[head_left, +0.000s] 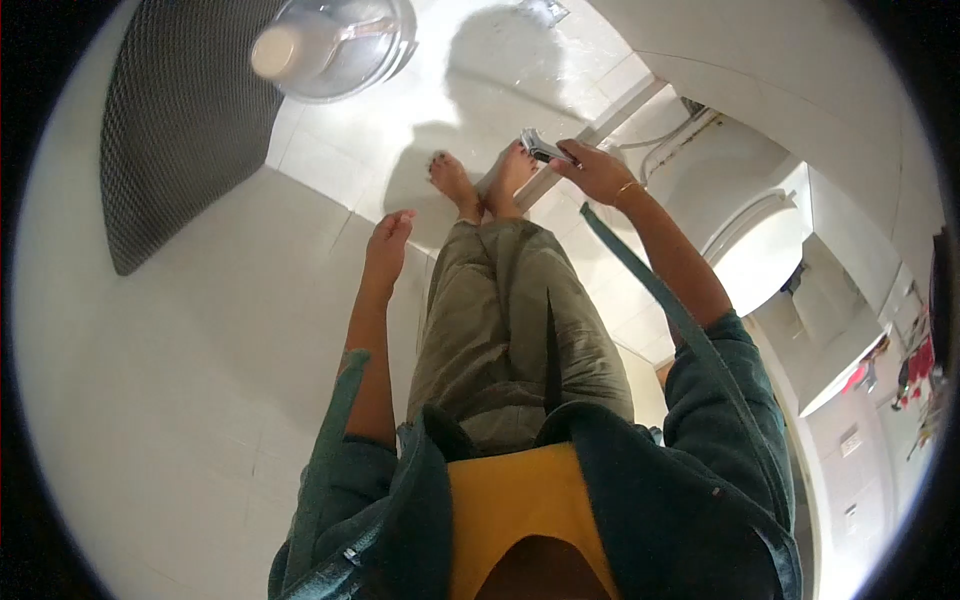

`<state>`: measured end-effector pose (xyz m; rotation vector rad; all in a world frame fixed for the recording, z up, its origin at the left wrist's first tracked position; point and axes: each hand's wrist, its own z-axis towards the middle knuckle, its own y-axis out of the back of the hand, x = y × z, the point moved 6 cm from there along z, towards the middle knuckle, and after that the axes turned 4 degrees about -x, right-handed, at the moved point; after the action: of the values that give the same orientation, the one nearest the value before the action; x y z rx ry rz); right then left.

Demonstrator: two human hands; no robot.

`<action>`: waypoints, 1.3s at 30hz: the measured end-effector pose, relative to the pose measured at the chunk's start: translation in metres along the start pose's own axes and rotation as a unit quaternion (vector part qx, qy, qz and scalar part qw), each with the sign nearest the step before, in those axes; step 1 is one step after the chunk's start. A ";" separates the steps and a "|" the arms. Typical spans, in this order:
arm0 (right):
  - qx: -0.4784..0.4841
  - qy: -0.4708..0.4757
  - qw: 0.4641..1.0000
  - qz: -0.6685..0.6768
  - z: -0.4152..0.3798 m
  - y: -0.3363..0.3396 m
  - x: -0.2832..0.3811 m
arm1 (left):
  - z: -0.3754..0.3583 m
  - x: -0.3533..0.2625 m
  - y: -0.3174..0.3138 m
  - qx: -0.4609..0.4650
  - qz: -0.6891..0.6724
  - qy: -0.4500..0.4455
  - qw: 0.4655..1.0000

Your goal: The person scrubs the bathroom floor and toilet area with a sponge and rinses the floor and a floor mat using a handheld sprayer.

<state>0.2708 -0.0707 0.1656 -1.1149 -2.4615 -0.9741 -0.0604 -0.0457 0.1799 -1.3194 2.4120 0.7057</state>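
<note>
My right hand (603, 176) is closed around a chrome hand sprayer (541, 146), held out in front of my right foot. Its silver head points to the left, away from my palm. My left hand (388, 247) hangs beside my left leg, near the pale wall. Its fingers are curled in together, and nothing shows in them. My bare feet (458, 187) stand on wet-looking white floor tiles (340, 165) between the two hands.
A clear bucket (400, 62) with a pale-bottomed mug (276, 52) stands ahead on the left. Beside it a grey textured mat (185, 130) leans on the wall. At right are a white toilet (765, 245) and a thin hose (665, 148). A low ledge (628, 108) crosses the floor.
</note>
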 end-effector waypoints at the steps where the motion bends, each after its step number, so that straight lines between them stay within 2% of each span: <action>1: 0.023 0.003 0.998 -0.062 0.009 -0.023 -0.008 | 0.006 0.008 0.001 -0.006 -0.006 0.012 1.000; 2: 0.051 0.005 0.991 -0.121 0.010 -0.041 -0.008 | 0.008 0.015 0.002 -0.002 0.026 -0.010 1.000; 3: -0.010 0.000 0.995 -0.103 0.007 -0.048 -0.010 | -0.002 0.029 0.002 0.004 0.058 -0.028 0.998; 4: 0.010 -0.021 0.999 -0.046 0.006 -0.048 -0.006 | -0.008 0.053 -0.002 -0.001 0.053 -0.016 0.998; 6: -0.006 -0.010 1.000 -0.024 0.019 -0.070 -0.021 | -0.009 0.093 -0.020 0.059 0.239 -0.038 0.969; 7: 0.001 -0.009 1.000 -0.026 0.019 -0.073 -0.015 | -0.026 0.096 -0.027 0.059 0.236 -0.031 0.970; 9: -0.050 -0.017 0.997 -0.057 0.017 -0.063 0.000 | -0.064 0.086 -0.051 0.059 0.425 -0.106 0.897; 10: -0.045 -0.013 0.997 -0.061 0.020 -0.065 0.000 | -0.065 0.094 -0.055 0.057 0.420 -0.101 0.900; 12: -0.074 -0.055 0.995 -0.035 0.027 -0.061 -0.004 | -0.066 0.105 -0.058 0.008 0.325 -0.117 0.938; 13: -0.082 -0.037 0.996 -0.016 0.029 -0.060 -0.003 | -0.070 0.104 -0.060 0.004 0.321 -0.114 0.940; 15: -0.057 -0.021 0.998 -0.018 0.032 -0.061 0.000 | -0.087 0.093 -0.059 -0.031 0.208 -0.066 0.975; 17: -0.036 -0.011 0.999 -0.018 0.039 -0.063 -0.006 | -0.116 0.067 -0.065 0.121 0.215 -0.041 0.968; 18: -0.037 -0.003 0.999 -0.005 0.044 -0.067 -0.015 | -0.132 0.050 -0.058 0.122 0.212 -0.037 0.969; 20: -0.028 0.005 1.000 0.007 0.043 -0.070 -0.016 | -0.163 0.037 -0.061 0.268 0.276 0.002 0.923; 21: -0.012 -0.015 1.000 0.005 0.043 -0.068 -0.013 | -0.162 0.043 -0.058 0.265 0.272 0.007 0.925; 22: 0.002 -0.034 0.999 0.003 0.045 -0.067 -0.010 | -0.152 0.057 -0.036 0.145 0.212 0.091 0.962; 23: -0.012 -0.014 1.000 0.003 0.047 -0.069 -0.010 | -0.147 0.069 -0.017 0.023 0.149 0.172 0.973; 27: -0.005 -0.021 1.000 0.000 0.056 -0.089 -0.016 | -0.117 0.079 -0.028 0.037 0.135 0.171 0.975; 29: -0.038 0.013 0.999 0.014 0.067 -0.093 -0.018 | -0.080 0.047 -0.036 0.050 0.279 0.044 0.958; 31: -0.051 0.008 0.998 0.026 0.072 -0.094 -0.015 | -0.029 0.059 -0.055 0.099 0.269 -0.132 0.949; 32: -0.063 0.004 0.997 0.040 0.072 -0.093 -0.011 | -0.001 0.066 -0.065 0.146 0.080 -0.081 0.983; 33: -0.069 0.011 0.995 0.070 0.071 -0.093 -0.006 | 0.024 0.073 -0.074 0.187 -0.114 -0.026 0.975; 34: -0.068 0.009 0.995 0.068 0.075 -0.093 -0.010 | 0.048 0.067 -0.080 0.187 -0.116 -0.024 0.975; 36: -0.051 0.017 0.998 0.032 0.081 -0.096 -0.015 | 0.085 0.068 -0.095 0.222 -0.073 0.136 0.963; 37: -0.055 0.014 0.998 0.033 0.081 -0.094 -0.015 | 0.097 0.072 -0.106 0.224 -0.074 0.138 0.962; 39: -0.053 0.015 0.998 0.026 0.086 -0.089 -0.017 | 0.094 0.088 -0.145 0.442 0.044 0.166 0.880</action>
<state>0.2184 -0.0646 0.0520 -1.1817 -2.3701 -1.1094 0.0183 -0.1218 0.0194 -0.9624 2.5178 -0.6325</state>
